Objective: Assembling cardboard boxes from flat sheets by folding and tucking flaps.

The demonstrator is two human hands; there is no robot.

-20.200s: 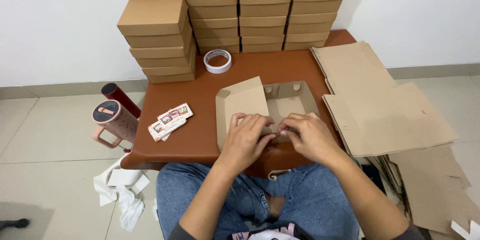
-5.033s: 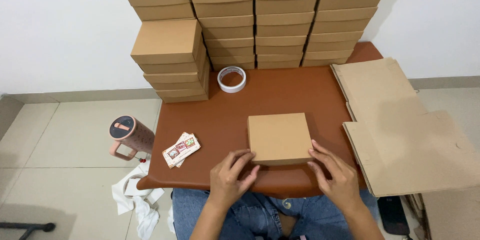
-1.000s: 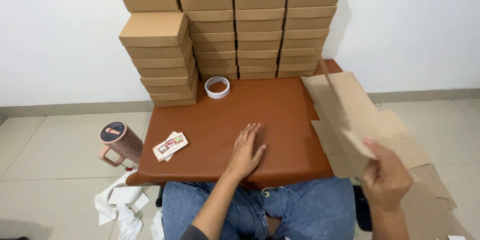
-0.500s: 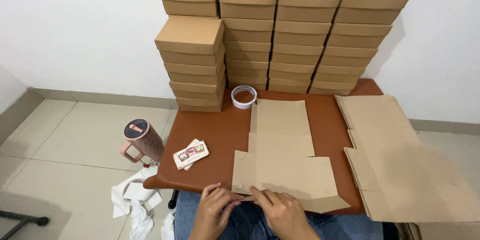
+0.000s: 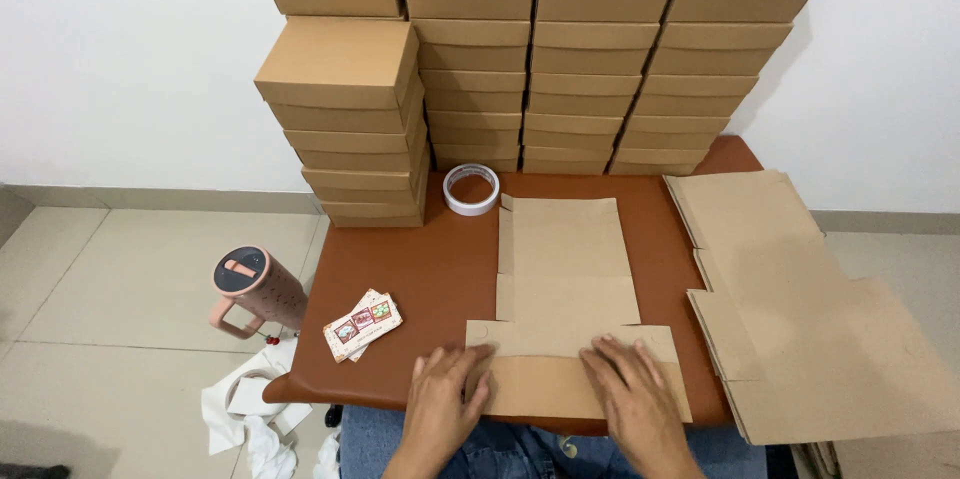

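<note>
Both hands, left hand (image 5: pixel 445 401) and right hand (image 5: pixel 632 401), press flat and open on the near flap of a cardboard sheet (image 5: pixel 566 284), gripping nothing. Uneven pressure could crease it crooked, or slide it right into the cardboard pile (image 5: pixel 800 299).

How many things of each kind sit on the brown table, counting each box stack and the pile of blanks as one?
Stacks of closed cardboard boxes: 5
Flat cardboard blank at the near edge: 1
Pile of flat blanks: 1
Tape roll: 1
Small card pack: 1
Total: 9
</note>
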